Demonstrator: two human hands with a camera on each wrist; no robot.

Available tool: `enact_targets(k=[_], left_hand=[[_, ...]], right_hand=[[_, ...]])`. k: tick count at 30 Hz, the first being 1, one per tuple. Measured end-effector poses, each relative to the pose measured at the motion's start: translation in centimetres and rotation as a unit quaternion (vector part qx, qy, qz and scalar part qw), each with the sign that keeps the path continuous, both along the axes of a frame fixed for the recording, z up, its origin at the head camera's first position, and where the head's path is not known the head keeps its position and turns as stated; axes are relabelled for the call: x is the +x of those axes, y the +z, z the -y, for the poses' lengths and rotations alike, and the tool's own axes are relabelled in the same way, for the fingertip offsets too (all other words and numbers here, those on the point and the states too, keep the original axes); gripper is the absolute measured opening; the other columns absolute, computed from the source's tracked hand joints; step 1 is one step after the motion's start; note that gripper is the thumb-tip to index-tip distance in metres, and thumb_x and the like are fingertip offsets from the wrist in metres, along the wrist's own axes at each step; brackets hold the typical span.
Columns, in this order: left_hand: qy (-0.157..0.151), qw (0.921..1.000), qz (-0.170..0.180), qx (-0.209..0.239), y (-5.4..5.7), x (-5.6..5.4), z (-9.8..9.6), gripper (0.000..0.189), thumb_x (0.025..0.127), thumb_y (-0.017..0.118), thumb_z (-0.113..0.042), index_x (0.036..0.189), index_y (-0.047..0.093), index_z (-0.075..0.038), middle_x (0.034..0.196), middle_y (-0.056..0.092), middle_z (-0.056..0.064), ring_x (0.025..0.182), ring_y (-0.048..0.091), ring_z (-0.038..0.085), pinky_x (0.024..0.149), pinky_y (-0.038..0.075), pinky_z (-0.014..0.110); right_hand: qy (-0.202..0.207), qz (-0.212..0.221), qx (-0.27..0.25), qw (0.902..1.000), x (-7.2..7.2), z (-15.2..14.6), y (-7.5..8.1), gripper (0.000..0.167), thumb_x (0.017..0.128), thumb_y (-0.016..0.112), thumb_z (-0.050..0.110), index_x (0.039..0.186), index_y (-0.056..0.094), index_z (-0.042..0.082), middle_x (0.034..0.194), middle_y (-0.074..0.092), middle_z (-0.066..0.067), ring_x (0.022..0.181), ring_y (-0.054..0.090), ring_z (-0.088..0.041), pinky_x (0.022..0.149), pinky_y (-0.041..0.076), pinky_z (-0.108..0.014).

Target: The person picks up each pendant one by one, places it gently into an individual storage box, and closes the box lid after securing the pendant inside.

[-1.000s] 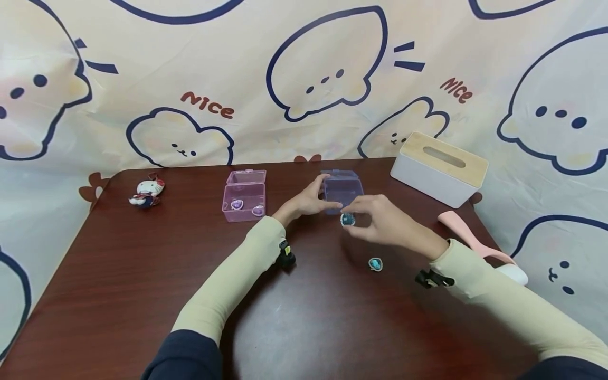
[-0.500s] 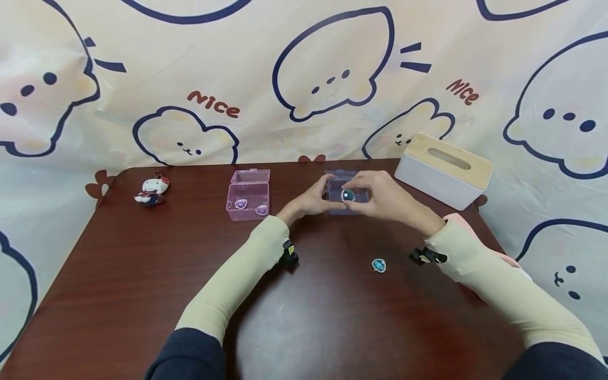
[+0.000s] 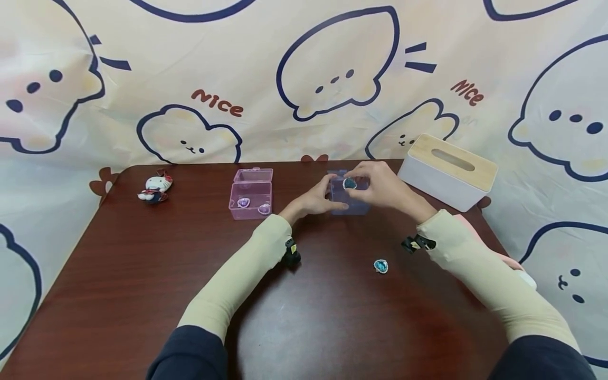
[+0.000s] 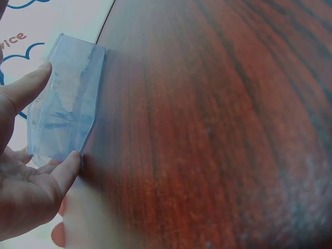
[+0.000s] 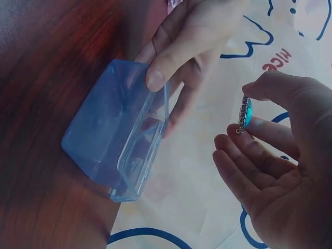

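Observation:
My left hand (image 3: 313, 200) holds a clear blue plastic box (image 3: 353, 208) near the table's back edge, thumb and fingers on its sides. Its lid stands up at the back. Between thumb and fingertip, my right hand (image 3: 383, 186) pinches a teal gem pendant (image 5: 248, 112) edged with small rhinestones. In the head view this pendant overlaps the blue box, while the right wrist view shows it apart from the box's opening. Another teal gem pendant (image 3: 380, 266) lies on the table in front of the right hand.
To the left stands an open pink box (image 3: 250, 215) with two purple gems (image 3: 243, 202) in it. A small doll charm (image 3: 157, 188) lies at the far left. At the back right is a tissue box (image 3: 448, 171); a pink-handled object (image 3: 467, 226) lies partly behind the right sleeve.
My right hand has carried the teal gem pendant back and up, from in front of the blue box to over it. My left hand keeps its hold on the box.

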State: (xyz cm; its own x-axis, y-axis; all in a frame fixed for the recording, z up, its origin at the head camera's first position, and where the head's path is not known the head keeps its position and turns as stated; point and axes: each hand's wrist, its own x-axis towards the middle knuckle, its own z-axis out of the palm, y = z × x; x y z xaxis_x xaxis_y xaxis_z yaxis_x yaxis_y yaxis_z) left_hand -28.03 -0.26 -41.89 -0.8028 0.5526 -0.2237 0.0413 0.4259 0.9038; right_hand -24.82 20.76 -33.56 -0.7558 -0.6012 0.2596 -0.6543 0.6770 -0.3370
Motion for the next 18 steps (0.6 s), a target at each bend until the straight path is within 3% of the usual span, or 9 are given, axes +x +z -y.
enact_targets(k=[13,18], left_hand=[[0.003,1.0,0.004,-0.008,0.2,0.1,0.1,0.098,0.096,0.074,-0.034,0.165,0.005,-0.022,0.172,0.012,0.016,0.161,0.016,0.032,0.128,0.026,0.051],[0.002,1.0,-0.004,0.001,0.1,0.2,0.1,0.096,0.096,0.074,-0.031,0.164,0.008,-0.02,0.172,0.014,0.015,0.16,0.018,0.033,0.128,0.026,0.053]], right_hand=[[-0.018,0.03,0.002,0.9994,-2.2,0.1,-1.0,0.034,0.09,0.077,0.018,0.119,0.075,0.0,0.108,0.075,-0.018,0.093,0.07,-0.033,0.075,0.059,-0.043],[-0.026,0.031,0.007,0.9991,-2.6,0.2,-1.5,0.034,0.09,0.078,0.019,0.118,0.076,0.0,0.106,0.075,-0.016,0.09,0.07,-0.028,0.073,0.058,-0.039]])
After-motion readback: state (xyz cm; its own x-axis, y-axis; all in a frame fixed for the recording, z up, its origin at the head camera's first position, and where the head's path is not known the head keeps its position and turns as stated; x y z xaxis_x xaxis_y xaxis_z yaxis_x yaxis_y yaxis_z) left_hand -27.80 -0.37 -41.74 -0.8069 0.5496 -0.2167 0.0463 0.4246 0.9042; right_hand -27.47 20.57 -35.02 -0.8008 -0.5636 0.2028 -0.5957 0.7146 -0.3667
